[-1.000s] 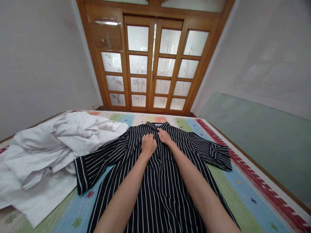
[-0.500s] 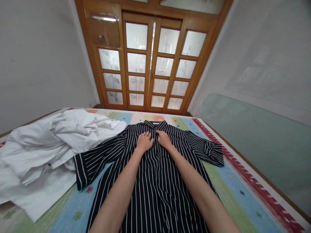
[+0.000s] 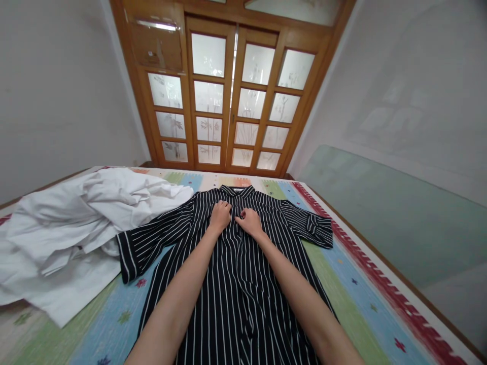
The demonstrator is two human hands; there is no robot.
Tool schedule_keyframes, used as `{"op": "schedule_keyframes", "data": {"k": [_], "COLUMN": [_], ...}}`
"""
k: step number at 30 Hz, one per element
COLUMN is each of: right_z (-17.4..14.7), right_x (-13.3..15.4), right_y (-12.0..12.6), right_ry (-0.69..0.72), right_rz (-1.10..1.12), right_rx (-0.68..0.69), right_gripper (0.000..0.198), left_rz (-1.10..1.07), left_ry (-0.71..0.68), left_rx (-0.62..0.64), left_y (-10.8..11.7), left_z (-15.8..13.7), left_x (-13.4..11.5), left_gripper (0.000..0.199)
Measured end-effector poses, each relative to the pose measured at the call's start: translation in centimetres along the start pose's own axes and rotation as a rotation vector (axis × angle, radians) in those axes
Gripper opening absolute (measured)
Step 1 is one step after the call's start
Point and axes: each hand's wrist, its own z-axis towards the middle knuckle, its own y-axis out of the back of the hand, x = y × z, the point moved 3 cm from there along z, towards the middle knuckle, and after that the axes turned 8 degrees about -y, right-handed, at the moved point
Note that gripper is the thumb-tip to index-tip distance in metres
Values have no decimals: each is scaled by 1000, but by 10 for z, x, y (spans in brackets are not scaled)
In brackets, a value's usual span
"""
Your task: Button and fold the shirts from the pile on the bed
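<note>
Both hands at the chest of a striped shirt

The striped shirt (image 3: 236,284) lies flat on the patterned mat (image 3: 353,284), collar at 12 o'clock, long axis toward the camera; left hand (image 3: 219,215) and right hand (image 3: 249,221), fingers curled, pinch its front placket; white cloth (image 3: 76,228) at 9 o'clock

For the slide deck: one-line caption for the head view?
Both hands, left hand and right hand, press the chest of a striped shirt spread on a colourful mat, beside crumpled white cloth.

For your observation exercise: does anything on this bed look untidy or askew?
Yes. The white cloth lies crumpled at the left, overlapping the striped shirt, whose right sleeve is folded over while the other lies flat.
</note>
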Motion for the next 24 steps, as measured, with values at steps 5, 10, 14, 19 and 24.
{"op": "schedule_keyframes", "data": {"k": [5,10,14,19,24], "right_z": [-5,-10,-12,-11,-11], "right_x": [-1,-9,-13,-13,-12], "right_y": [2,8,11,11,10], "right_ry": [-20,-23,-48,-49,-28], "right_rz": [15,254,412,485,467], "right_rx": [-7,-25,-30,8,24], "right_gripper": [12,17,19,19,19], "left_rz": [-15,-224,-230,-239,-359], "left_ry": [-4,-18,-16,91,136], "left_rx": [2,56,85,71,19], "left_y": [7,8,8,4,-2], "left_z": [-7,-13,-17,-15,-9], "left_x": [-4,-10,-17,-21,-24], "left_gripper": [28,17,15,12,10]}}
